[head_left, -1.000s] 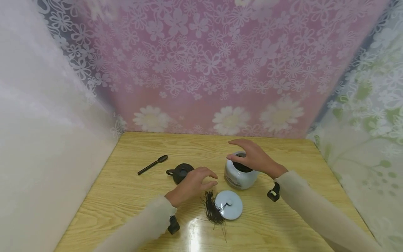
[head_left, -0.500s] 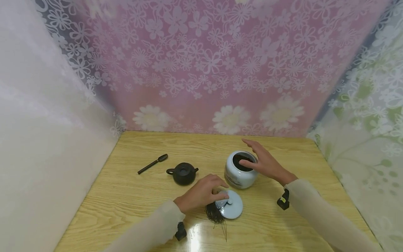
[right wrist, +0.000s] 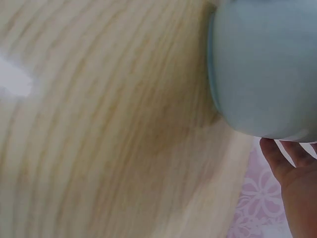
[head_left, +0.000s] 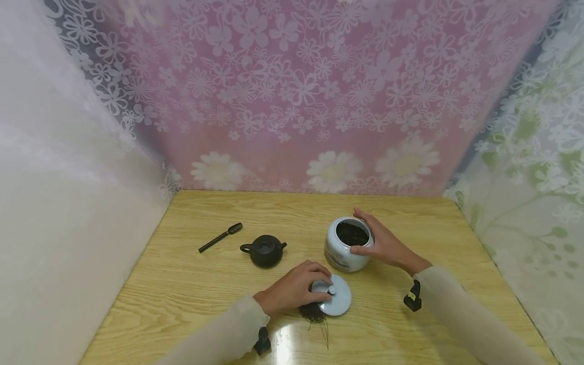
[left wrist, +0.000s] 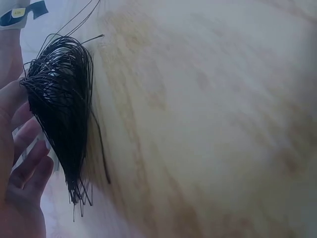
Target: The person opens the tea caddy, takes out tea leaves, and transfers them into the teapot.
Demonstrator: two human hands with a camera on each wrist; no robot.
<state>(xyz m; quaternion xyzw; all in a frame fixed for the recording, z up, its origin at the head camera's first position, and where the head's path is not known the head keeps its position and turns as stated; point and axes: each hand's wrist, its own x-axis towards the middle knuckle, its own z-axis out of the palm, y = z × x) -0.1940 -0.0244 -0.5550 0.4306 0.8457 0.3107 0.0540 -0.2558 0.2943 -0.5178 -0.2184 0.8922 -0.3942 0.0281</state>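
Observation:
In the head view, my left hand point(head_left: 298, 288) is over the round white lid point(head_left: 341, 303), thumb and fingertips either side of its small knob with a gap between them. A bundle of thin black strands point(left wrist: 62, 99), tied to the knob, hangs beside that hand in the left wrist view and lies partly under it in the head view. My right hand point(head_left: 388, 244) grips the white porcelain jar point(head_left: 338, 253) from its right side, thumb at the front of the rim and fingers behind. Dark loose stuff point(head_left: 352, 234) fills the uncovered jar. In the right wrist view, fingertips point(right wrist: 272, 151) touch the jar's wall.
Left of the jar stands a small black teapot point(head_left: 266, 252) with its handle to the left. A black scoop-like stick point(head_left: 221, 237) lies farther left on the wooden table point(head_left: 191, 304). Flowered cloth point(head_left: 283, 101) walls in the back and sides.
My left hand has moved right and down from beside the teapot to the lid's knob. My right hand has shifted right from above the jar's mouth and taken hold of its side.

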